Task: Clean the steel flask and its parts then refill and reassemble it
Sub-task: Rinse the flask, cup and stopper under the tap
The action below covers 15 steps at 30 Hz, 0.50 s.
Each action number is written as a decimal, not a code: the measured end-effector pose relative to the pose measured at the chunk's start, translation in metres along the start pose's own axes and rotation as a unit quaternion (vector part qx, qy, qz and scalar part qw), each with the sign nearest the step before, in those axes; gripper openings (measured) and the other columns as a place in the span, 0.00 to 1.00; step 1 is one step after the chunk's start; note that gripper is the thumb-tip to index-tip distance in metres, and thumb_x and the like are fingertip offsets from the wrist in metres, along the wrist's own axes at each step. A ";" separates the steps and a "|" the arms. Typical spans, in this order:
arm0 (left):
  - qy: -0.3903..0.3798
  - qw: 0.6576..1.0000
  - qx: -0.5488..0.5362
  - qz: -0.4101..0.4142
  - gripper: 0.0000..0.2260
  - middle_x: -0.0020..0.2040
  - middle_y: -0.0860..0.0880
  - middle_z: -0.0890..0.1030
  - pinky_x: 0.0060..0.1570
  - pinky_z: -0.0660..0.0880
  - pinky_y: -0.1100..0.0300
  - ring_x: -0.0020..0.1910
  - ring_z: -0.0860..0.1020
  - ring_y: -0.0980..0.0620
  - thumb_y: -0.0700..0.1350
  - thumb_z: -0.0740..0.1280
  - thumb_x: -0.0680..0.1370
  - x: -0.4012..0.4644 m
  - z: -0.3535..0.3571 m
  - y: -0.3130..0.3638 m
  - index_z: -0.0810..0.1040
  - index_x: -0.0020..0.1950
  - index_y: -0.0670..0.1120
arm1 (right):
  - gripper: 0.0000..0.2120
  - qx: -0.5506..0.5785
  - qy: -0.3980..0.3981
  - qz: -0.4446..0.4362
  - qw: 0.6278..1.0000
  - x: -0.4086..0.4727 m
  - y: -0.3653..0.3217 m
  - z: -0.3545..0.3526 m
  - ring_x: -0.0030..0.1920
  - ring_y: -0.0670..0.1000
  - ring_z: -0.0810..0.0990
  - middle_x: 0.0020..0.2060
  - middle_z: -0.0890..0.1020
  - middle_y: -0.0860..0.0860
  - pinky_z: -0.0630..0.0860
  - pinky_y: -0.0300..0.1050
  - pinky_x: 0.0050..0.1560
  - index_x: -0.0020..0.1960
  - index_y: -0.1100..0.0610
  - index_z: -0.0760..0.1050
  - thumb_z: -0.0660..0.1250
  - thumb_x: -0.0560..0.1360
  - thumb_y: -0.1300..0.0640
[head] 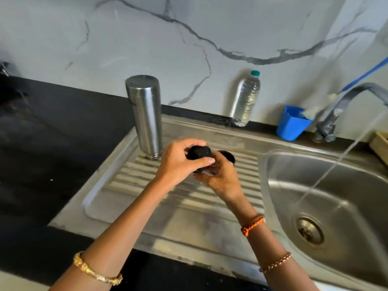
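The steel flask stands upside down, mouth down, at the back left of the ribbed drainboard. Over the drainboard my left hand grips a black flask cap from above. My right hand holds the same cap from below, with something white showing between its fingers. A second black flask part lies on the drainboard just behind my right hand.
Water runs from the tap into the steel sink basin on the right. A clear plastic water bottle and a blue cup stand against the marble wall. Black countertop stretches left.
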<state>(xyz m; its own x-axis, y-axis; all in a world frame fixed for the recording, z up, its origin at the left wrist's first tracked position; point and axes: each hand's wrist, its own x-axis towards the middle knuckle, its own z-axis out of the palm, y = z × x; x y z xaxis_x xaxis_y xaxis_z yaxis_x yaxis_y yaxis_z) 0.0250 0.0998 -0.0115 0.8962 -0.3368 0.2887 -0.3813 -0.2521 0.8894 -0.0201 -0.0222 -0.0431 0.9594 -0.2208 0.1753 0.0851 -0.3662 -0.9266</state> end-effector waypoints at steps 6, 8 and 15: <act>0.009 0.999 -0.044 0.007 0.21 0.52 0.54 0.81 0.54 0.74 0.63 0.52 0.79 0.57 0.51 0.77 0.59 0.006 -0.053 -0.037 0.77 0.49 0.59 | 0.25 0.017 -0.006 0.000 1.000 0.024 -0.012 0.049 0.50 0.49 0.81 0.51 0.82 0.54 0.77 0.34 0.50 0.61 0.59 0.74 0.75 0.66 0.68; 0.021 0.997 -0.069 -0.019 0.19 0.49 0.55 0.81 0.50 0.75 0.67 0.49 0.79 0.60 0.46 0.77 0.61 0.011 -0.070 -0.045 0.77 0.49 0.57 | 0.23 0.053 -0.026 0.006 0.998 0.033 -0.020 0.062 0.49 0.46 0.80 0.52 0.82 0.55 0.75 0.31 0.49 0.61 0.61 0.74 0.72 0.67 0.71; 0.049 0.967 -0.144 -0.205 0.08 0.42 0.49 0.81 0.45 0.77 0.65 0.45 0.80 0.52 0.41 0.70 0.73 -0.001 -0.105 -0.082 0.79 0.51 0.42 | 0.16 -0.024 -0.013 0.029 0.999 0.052 -0.034 0.093 0.35 0.44 0.78 0.41 0.79 0.49 0.76 0.37 0.40 0.51 0.57 0.79 0.72 0.65 0.68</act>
<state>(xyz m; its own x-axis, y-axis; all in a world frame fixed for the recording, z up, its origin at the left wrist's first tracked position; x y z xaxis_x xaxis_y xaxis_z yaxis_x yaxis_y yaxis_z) 0.0796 0.2164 -0.0475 0.9814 -0.1703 -0.0891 0.0766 -0.0788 0.9939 0.0516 0.0635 -0.0334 0.9692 -0.2189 0.1125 0.0171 -0.3962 -0.9180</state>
